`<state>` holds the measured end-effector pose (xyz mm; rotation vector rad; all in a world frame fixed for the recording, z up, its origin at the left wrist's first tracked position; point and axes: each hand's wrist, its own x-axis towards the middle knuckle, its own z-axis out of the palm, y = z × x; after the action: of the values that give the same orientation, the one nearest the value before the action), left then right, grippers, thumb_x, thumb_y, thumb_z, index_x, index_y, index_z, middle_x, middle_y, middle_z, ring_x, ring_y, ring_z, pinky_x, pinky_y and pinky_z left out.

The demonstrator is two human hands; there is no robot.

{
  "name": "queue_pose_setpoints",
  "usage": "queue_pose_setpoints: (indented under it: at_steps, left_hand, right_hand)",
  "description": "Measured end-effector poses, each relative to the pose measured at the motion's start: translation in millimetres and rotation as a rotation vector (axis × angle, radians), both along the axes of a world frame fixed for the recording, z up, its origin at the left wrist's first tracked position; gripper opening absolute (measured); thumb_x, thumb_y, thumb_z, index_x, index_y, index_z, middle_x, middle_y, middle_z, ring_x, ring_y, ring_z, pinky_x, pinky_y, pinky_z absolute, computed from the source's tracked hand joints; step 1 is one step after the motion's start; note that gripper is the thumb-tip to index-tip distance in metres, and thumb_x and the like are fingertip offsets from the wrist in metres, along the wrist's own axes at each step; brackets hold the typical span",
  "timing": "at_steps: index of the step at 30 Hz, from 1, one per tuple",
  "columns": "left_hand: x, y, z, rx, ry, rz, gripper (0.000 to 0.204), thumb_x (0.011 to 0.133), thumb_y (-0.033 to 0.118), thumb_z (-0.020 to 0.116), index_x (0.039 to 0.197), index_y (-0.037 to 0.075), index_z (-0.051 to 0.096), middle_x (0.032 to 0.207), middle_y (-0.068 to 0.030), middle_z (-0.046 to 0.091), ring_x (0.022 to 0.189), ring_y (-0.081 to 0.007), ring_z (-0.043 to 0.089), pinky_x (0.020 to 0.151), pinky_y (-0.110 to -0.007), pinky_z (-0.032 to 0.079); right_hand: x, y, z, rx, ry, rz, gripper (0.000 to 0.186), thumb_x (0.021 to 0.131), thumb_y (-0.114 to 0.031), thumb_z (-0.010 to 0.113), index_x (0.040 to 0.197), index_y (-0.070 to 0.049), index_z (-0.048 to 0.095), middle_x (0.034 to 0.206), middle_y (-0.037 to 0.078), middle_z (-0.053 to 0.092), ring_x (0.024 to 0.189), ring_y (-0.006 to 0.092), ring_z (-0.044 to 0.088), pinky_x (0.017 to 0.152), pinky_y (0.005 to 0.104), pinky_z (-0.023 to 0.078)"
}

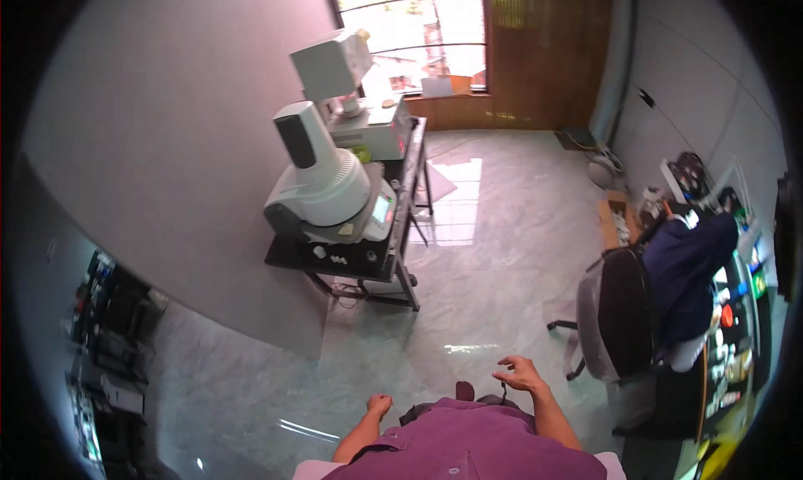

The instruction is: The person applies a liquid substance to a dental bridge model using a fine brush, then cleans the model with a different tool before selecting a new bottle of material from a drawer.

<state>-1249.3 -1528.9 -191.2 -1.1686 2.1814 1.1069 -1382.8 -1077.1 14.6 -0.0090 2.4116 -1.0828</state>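
My left hand [380, 406] is at my left side, its fingers curled in, with nothing seen in it. In front of my right hip, my right hand [520, 373] has its thumb and fingers apart. A small dark strip [503, 389] shows just below its fingertips; whether they touch it I cannot tell. Ahead to the left, out of reach of both hands, a white and black benchtop machine [322, 183] with a small lit screen stands on a black table [355, 267]. Behind it is a boxy white instrument [368, 129].
At the right, a person in dark blue clothing [690, 267] sits on a black chair [615, 317] at a cluttered desk [728, 359]. A cardboard box [617, 221] stands beyond the chair. Grey tiled floor [493, 262] runs toward a bright window [410, 28]. A wall [201, 171] borders the left.
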Motion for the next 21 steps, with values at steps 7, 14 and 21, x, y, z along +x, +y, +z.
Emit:
queue_pose_setpoints:
  at_steps: [7, 14, 21]
  left_hand:
    - [-81, 18, 11, 0.510, -0.012, -0.242, 0.026, 0.092, 0.021, 0.068, 0.112, 0.005, 0.073, 0.088, -0.0083, 0.075, 0.077, -0.0203, 0.071, 0.065, -0.036, 0.054]
    - [-52, 12, 6, 0.434, -0.205, -0.665, 0.036, 0.095, 0.021, 0.066, 0.123, 0.000, 0.066, 0.104, -0.0154, 0.075, 0.089, -0.0312, 0.073, 0.073, -0.040, 0.056]
    - [-26, 13, 23, 0.365, -0.323, -1.024, 0.038, 0.097, 0.017, 0.063, 0.130, -0.001, 0.065, 0.120, -0.0210, 0.073, 0.102, -0.0351, 0.073, 0.084, -0.046, 0.058]
  right_hand:
    - [117, 36, -25, 0.144, 0.173, -0.262, 0.048, 0.084, -0.045, 0.079, 0.113, -0.007, 0.075, 0.108, 0.021, 0.074, 0.105, 0.0396, 0.070, 0.092, 0.0479, 0.056]
    - [284, -26, -9, 0.166, 0.127, -0.753, 0.035, 0.088, -0.031, 0.074, 0.111, -0.005, 0.074, 0.108, 0.020, 0.075, 0.105, 0.0388, 0.070, 0.093, 0.0483, 0.055]
    - [451, -129, -47, 0.089, -0.203, -0.980, 0.031, 0.086, -0.027, 0.074, 0.111, -0.010, 0.075, 0.106, 0.018, 0.076, 0.104, 0.0377, 0.071, 0.090, 0.0485, 0.055]
